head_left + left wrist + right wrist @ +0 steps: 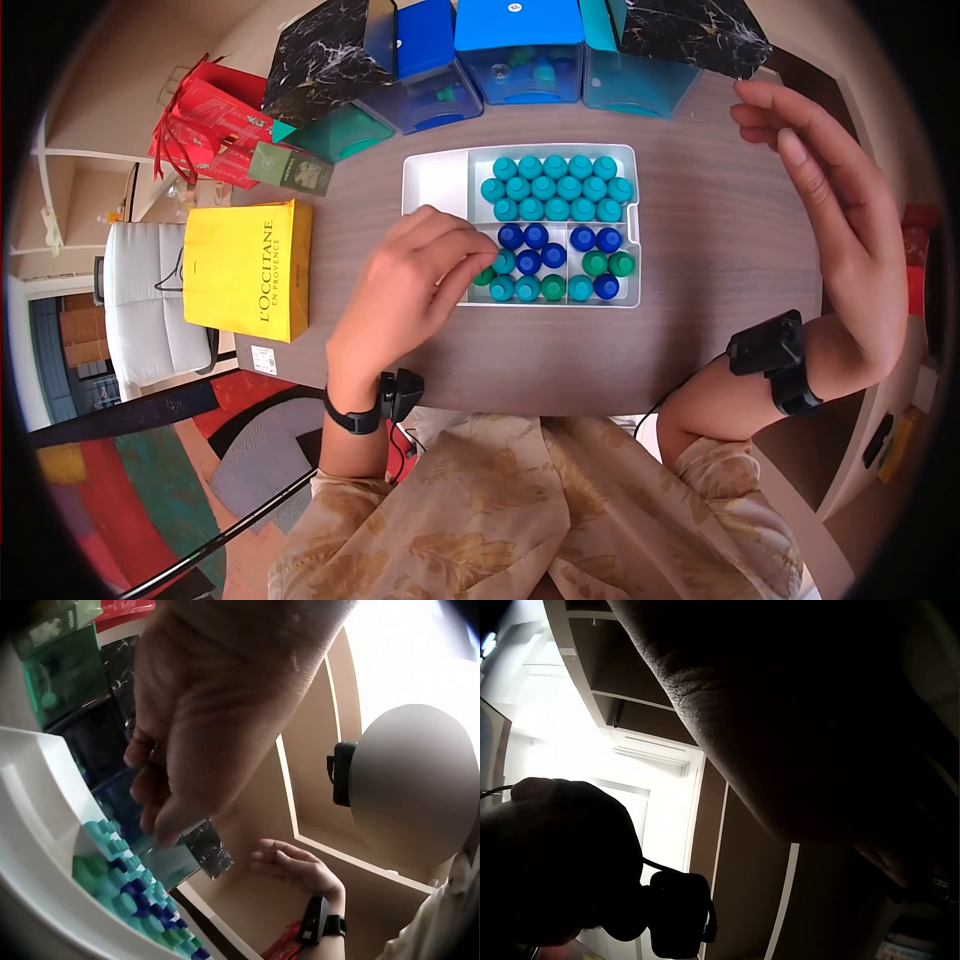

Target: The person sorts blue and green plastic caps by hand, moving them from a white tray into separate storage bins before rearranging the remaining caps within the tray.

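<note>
A white divided tray (436,182) lies on the table. Rows of small teal bottle-shaped pieces (543,189) fill its far right compartment. Nearer, a divider separates mixed groups of dark blue pieces (527,262), green pieces (552,287) and teal ones. My left hand (400,285) reaches over the tray's left edge, fingertips close to a teal piece and partly covering a green one. From the left wrist, loosely bent fingers (154,796) show above the tray with nothing visible between them. Raised at the right, well away from the tray, my right hand (845,200) holds nothing.
Blue bins (518,28) with pieces inside stand along the back, beside a green bin (345,130) and a teal bin (638,85). Black marbled lids (330,55) lean over them. A yellow paper bag (240,265) and red bag (215,120) stand left.
</note>
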Available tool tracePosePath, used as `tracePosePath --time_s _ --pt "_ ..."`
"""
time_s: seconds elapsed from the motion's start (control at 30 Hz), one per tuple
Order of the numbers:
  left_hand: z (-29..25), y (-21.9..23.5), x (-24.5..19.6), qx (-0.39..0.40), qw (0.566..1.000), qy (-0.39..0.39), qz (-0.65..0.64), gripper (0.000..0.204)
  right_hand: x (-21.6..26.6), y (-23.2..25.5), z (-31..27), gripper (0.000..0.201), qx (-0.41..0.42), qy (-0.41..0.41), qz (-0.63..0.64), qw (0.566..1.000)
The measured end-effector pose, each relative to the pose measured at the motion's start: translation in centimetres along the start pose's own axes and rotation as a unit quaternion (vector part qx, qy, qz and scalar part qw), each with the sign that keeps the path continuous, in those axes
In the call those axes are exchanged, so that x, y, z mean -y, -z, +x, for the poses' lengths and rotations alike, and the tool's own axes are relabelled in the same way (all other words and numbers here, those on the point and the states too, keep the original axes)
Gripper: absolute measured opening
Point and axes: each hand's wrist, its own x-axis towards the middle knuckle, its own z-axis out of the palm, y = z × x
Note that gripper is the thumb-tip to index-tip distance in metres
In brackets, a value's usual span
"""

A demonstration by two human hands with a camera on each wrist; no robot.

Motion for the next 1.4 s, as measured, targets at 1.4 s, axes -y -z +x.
tracePosePath --time_s 1.4 --pt "1.6 0.7 -1.9 -0.125 0.989 0.052 0.059 0.018 0.5 -0.2 0.0 0.034 -0.012 0.002 -0.037 0.999"
